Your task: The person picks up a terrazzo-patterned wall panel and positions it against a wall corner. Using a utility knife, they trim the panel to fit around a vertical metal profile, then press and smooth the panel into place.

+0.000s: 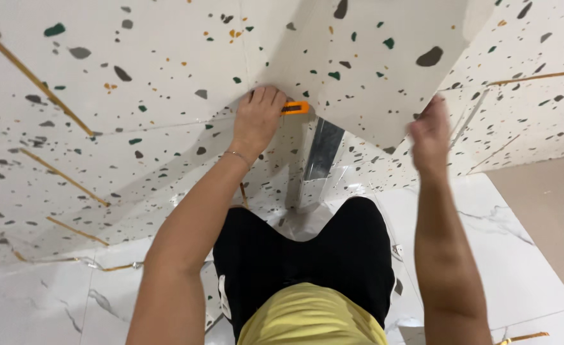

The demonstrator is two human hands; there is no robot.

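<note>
My left hand (256,118) is closed around an orange utility knife (296,107), pressed against a white speckled wall sheet (135,76) with gold lines. The knife's tip sits at the sheet's cut edge. My right hand (430,137) grips the lower edge of a loose flap of the same speckled sheet (384,70) and holds it away from the wall. Behind the flap a grey metal strip (323,150) shows in the gap.
I crouch close to the wall, black shorts (307,249) and yellow shirt (310,316) below. The floor is white marble-look tile (518,255). Small offcuts lie on the floor near my knees. A bare beige surface (550,204) lies at the right.
</note>
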